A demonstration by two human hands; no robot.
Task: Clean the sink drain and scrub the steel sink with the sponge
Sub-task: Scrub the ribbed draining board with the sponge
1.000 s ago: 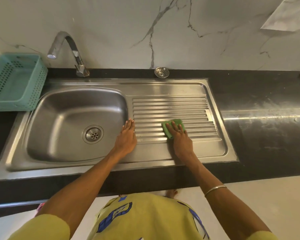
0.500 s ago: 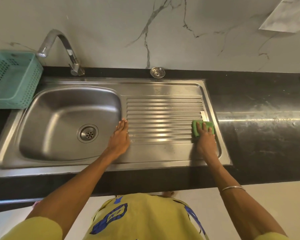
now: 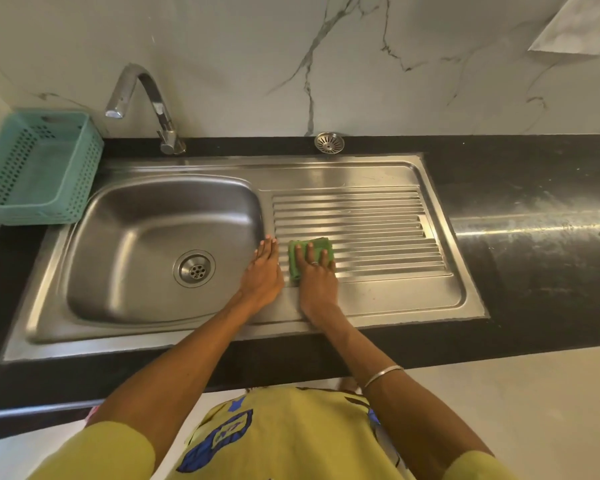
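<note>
A steel sink with a basin at left and a ribbed drainboard at right is set into a black counter. The drain lies in the basin floor. My right hand presses a green sponge flat on the left end of the ribs, fingers straight over it. Just left of it, my left hand rests flat on the steel strip between basin and drainboard. A loose round strainer sits on the counter behind the sink.
A curved chrome tap stands behind the basin. A teal perforated basket sits at the far left. Black counter extends to the right, with a marble wall behind.
My right hand has slid the sponge from the right end of the ribs back to the left end, close beside my left hand, which has stayed in place.
</note>
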